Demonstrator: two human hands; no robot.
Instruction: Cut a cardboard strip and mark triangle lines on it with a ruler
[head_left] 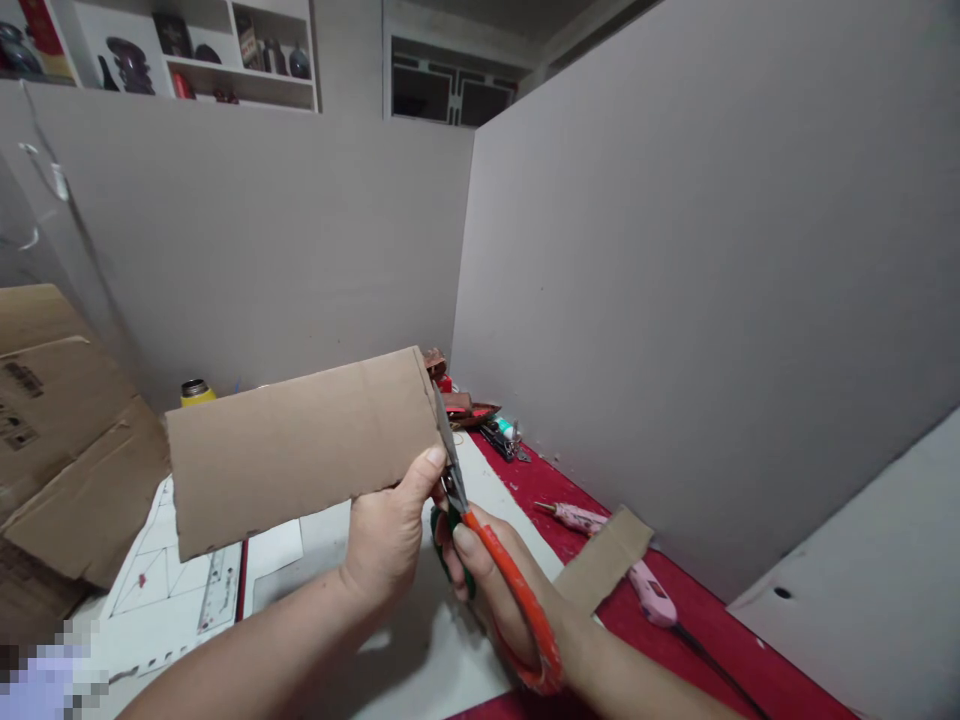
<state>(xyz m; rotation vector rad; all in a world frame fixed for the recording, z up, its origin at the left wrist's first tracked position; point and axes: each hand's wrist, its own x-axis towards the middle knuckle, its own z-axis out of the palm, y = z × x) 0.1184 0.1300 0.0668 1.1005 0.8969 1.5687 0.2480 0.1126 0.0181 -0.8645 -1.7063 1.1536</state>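
A flat rectangular piece of brown cardboard (300, 450) is raised above the table, its right edge turned toward the scissors. My left hand (390, 535) grips its lower right corner, thumb on the front face. In my right hand (510, 580) are scissors (517, 600) with an orange handle and a second, dark green handle. Their blades point up along the cardboard's right edge; I cannot tell how far they are parted. The left thumb is close to the blades' pivot. The fingers behind the cardboard are hidden.
Folded cardboard boxes (67, 430) lean at the left. A drawn paper (161, 560) and a clear ruler (219, 588) lie below them. On the red cloth (720, 650) at right are a pink corded tool (652, 595) and a cardboard strip (607, 560). Grey panels (675, 250) wall the back and right.
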